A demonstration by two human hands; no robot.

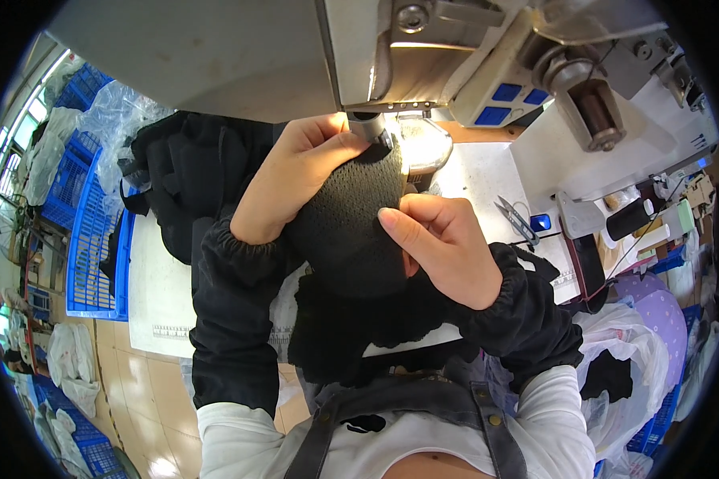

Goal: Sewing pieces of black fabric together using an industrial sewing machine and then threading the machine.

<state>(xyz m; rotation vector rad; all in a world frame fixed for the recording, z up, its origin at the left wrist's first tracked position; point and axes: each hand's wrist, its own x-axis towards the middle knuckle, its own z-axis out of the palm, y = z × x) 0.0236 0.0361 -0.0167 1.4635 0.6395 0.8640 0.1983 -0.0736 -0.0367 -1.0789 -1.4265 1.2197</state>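
A black mesh fabric piece with a knitted texture runs up to the lit stitching area of a sewing machine. My left hand grips its upper left part, the thumb close beside the metal presser part and some fingertips hidden. Lower down, my right hand pinches the fabric's right edge between thumb and fingers. More black cloth hangs below, over the table's front edge. Black sleeve covers are on both my forearms.
Left of the machine lie a heap of black fabric and a blue plastic basket. Thread snips rest on the white table at the right. A clear plastic bag with black pieces stands at the lower right.
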